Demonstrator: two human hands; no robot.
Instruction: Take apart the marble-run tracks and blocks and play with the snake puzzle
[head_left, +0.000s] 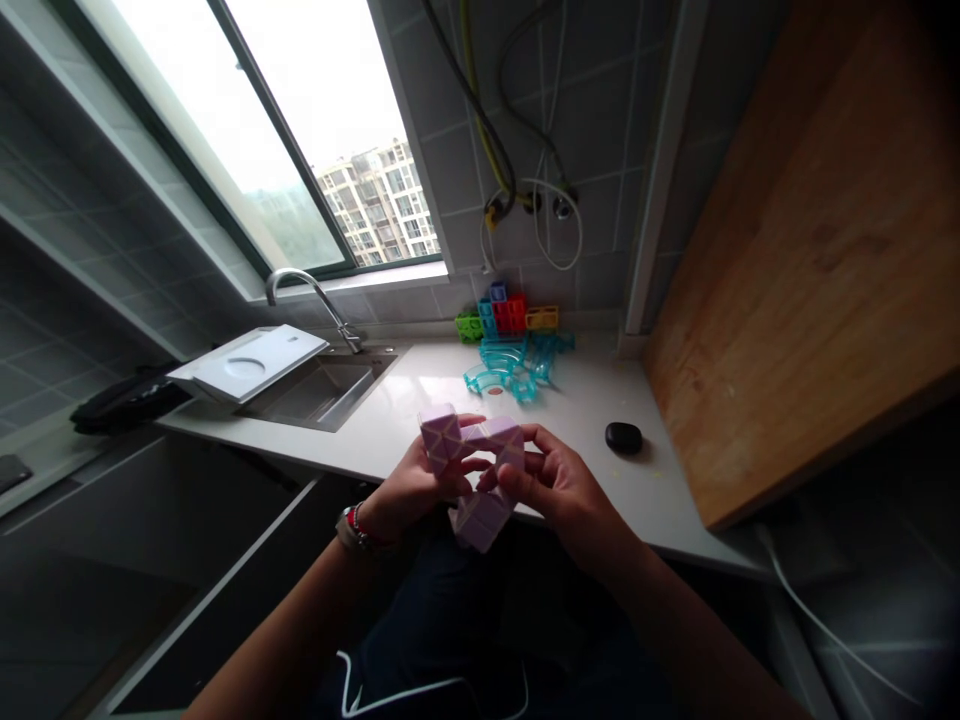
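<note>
A pink and lilac folding puzzle (pixel 484 518) made of joined wedge blocks is held up over the counter's front edge, bent into a loop with a gap in its middle. My left hand (pixel 420 485) grips its left part, fingers passing behind and through the gap. On the right side, my right hand (pixel 559 485) pinches the puzzle between thumb and fingers. A bracelet and a red band circle my left wrist.
Turquoise plastic track pieces (pixel 514 365) and coloured blocks (pixel 510 315) lie at the back of the white counter (pixel 592 400). A black oval case (pixel 623 438) sits at right. The sink (pixel 319 395), faucet (pixel 319 295) and white board (pixel 259 362) are at left.
</note>
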